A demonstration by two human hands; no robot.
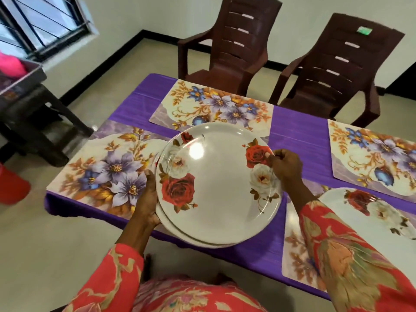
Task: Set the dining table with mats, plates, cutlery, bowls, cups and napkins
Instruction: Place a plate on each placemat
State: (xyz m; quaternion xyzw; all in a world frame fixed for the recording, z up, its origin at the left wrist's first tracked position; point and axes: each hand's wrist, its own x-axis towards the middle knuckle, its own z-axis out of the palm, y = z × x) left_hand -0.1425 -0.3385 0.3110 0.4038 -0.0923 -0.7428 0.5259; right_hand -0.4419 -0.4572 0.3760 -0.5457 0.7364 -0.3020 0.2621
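A stack of white plates [216, 183] printed with red and white roses is held above the near edge of the table. My left hand [147, 199] grips the stack's left rim from below. My right hand [284, 166] pinches the right rim of the top plate. Another rose plate [369, 210] lies on the near right floral mat [297, 255]. Three more floral mats lie bare: near left [99, 170], far middle [211, 106] and far right [371, 154].
A purple cloth [297, 136] covers the table. Two brown plastic chairs [227, 48] [333, 64] stand at the far side. A dark side table [27, 104] stands to the left, with a red bin [11, 185] on the floor near it.
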